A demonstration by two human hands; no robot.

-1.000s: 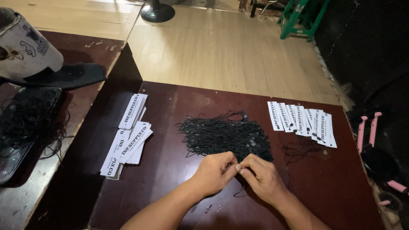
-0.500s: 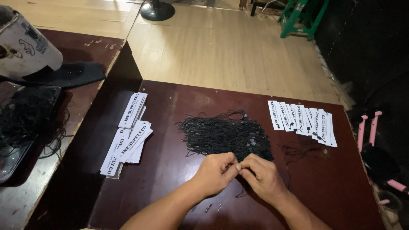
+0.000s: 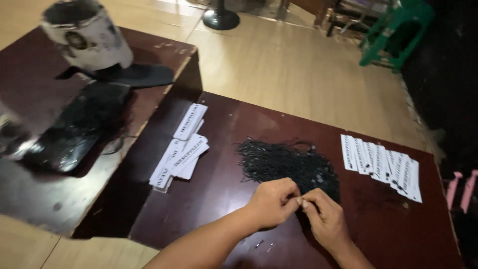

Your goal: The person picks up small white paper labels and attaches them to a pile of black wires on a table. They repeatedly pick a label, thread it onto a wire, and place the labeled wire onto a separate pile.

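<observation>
My left hand [image 3: 271,202] and my right hand [image 3: 324,219] meet fingertip to fingertip over the near edge of a heap of thin black strings [image 3: 286,164] on a dark wooden table [image 3: 219,124]. Both hands pinch a black string between thumb and fingers; the string itself is barely visible. A loose stack of white paper tags [image 3: 181,149] lies to the left of the heap. A row of white tags [image 3: 381,165] with strings attached is laid out to the right.
A second dark table [image 3: 40,199] on the left carries a white and black pot [image 3: 87,32], a dark tray [image 3: 74,132] full of black strings and a black lid. A green stool [image 3: 393,37] and a fan base [image 3: 220,20] stand on the wooden floor.
The view has swung to the left and down, so the left table shows more. My hands stay pinched together at the string heap's edge.
</observation>
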